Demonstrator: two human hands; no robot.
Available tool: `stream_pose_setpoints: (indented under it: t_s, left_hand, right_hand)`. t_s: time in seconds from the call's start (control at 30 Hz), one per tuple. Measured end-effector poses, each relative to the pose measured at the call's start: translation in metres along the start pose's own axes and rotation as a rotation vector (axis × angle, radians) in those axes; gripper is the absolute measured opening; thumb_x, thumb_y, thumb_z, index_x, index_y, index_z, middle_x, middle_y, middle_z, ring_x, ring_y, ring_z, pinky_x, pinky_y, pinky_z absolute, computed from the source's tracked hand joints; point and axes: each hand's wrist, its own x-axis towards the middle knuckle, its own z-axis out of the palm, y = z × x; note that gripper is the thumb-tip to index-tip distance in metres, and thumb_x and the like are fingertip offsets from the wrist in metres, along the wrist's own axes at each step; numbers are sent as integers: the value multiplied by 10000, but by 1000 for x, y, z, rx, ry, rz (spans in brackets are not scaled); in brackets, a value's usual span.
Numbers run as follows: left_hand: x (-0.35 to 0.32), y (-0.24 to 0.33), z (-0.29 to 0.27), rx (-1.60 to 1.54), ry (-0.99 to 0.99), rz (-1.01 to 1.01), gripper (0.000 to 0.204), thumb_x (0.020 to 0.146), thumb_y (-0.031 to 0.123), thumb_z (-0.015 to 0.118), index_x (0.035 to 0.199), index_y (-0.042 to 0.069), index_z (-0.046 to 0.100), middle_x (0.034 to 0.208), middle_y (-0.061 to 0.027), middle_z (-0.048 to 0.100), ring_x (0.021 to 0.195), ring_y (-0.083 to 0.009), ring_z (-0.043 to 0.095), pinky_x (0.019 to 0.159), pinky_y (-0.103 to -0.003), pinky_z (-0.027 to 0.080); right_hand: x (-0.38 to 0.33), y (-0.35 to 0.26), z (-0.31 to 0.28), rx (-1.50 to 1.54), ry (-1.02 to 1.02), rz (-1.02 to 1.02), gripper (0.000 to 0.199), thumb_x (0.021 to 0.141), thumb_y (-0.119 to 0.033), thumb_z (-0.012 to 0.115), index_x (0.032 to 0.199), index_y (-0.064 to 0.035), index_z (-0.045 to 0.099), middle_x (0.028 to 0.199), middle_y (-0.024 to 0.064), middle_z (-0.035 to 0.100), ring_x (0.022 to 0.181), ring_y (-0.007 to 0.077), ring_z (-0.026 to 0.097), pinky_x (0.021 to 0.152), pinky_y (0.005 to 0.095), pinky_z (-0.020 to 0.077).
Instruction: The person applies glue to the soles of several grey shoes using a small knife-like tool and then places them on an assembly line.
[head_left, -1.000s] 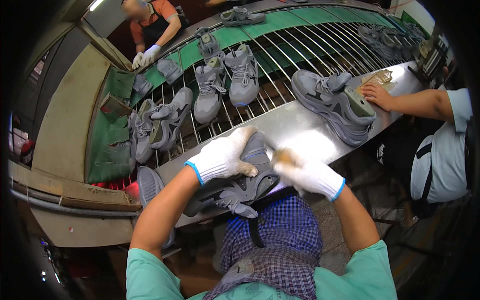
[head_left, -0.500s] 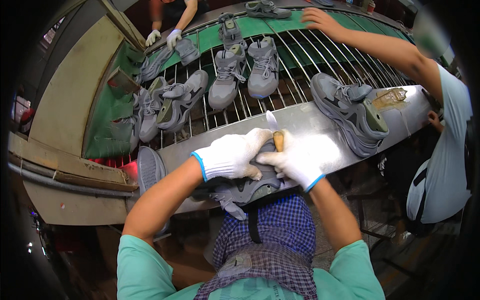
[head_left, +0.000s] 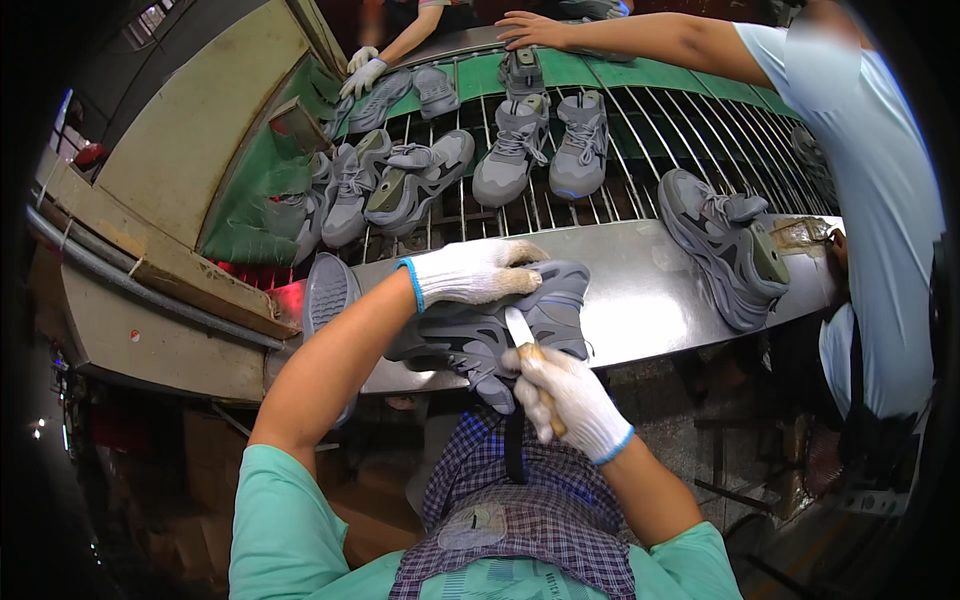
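A grey sneaker (head_left: 556, 308) lies on its side at the near edge of the metal ledge, its tongue and laces toward me. My left hand (head_left: 478, 272), in a white knit glove with a blue cuff, grips the shoe's upper edge from the far side. In my gloved right hand (head_left: 572, 400) is a wooden-handled tool with a pale flat blade (head_left: 519, 326). The fingers wrap around its handle, and the blade lies against or just above the shoe's side. My left forearm and glove hide part of the shoe.
Several grey sneakers (head_left: 508, 150) stand on the metal rod rack (head_left: 650, 130). One sneaker (head_left: 722, 248) sits on the ledge (head_left: 635, 285) at right; another (head_left: 330, 290) leans at left. A person's gloved hands (head_left: 364, 72) work at the far left; another person's arm (head_left: 640, 38) reaches across from the right.
My right hand has drawn the tool toward me, from the shoe's far side to its near side. My left hand stays on the shoe. The person at right has reached farther left.
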Motion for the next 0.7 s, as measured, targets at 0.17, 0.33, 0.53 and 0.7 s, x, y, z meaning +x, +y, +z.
stream_pose_setpoints:
  t_s: [0.17,0.33,0.53,0.7]
  left_hand:
    - [-9,23,-5,52,35,-108,713,1005,478,684,1539,29,537,1331,-225,719,1188,-322,711,1047,-395,537]
    - [-13,25,-4,142,42,-138,801,946,495,734,1562,39,502,1340,-253,706,1194,-364,712,1038,-415,547]
    - [-12,25,-5,153,11,-119,823,934,447,757,1590,60,446,1364,-260,687,1231,-386,694,1065,-428,537]
    - [-21,-2,-12,10,-48,33,720,990,375,716,1569,18,481,1445,-241,645,1305,-337,645,1118,-400,500]
  right_hand:
    - [35,20,20,-1020,453,-411,363,1102,-320,529,1264,4,560,1006,351,732,793,549,716,758,592,581]
    - [30,1,20,-605,267,-193,347,1113,-311,530,1248,8,556,797,126,694,577,225,681,482,389,567]
    - [23,-9,13,-338,125,-76,335,1121,-333,535,1270,-34,564,724,1,560,504,89,532,406,273,494]
    - [-17,-42,-14,-625,-23,74,360,1148,-333,501,1354,-59,614,740,-6,562,528,65,522,447,248,504]
